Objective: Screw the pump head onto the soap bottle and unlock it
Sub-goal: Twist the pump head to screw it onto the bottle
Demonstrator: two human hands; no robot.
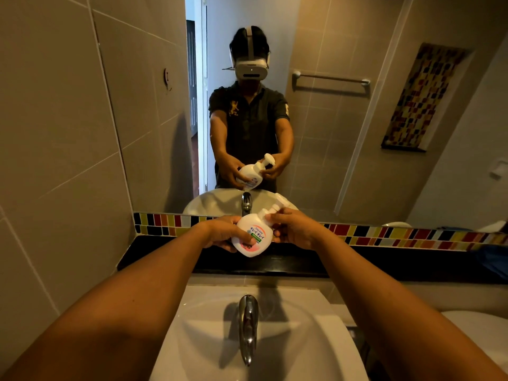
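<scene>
Fingers of the right hand (295, 229) curl together around the ribbed collar of the white plastic pump head (276, 207), pinching it at the neck. The left hand (222, 233) wraps the round, glossy soap bottle (253, 237), fingers pressed against its labelled belly. The bottle is tilted, nozzle toward the far right, held in the air above the black counter ledge (154, 251), beyond the chrome faucet (248, 325) and smooth white basin (302, 339).

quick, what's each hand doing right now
Left hand: closed around the soap bottle body.
Right hand: gripping the pump head at the bottle's neck.
</scene>
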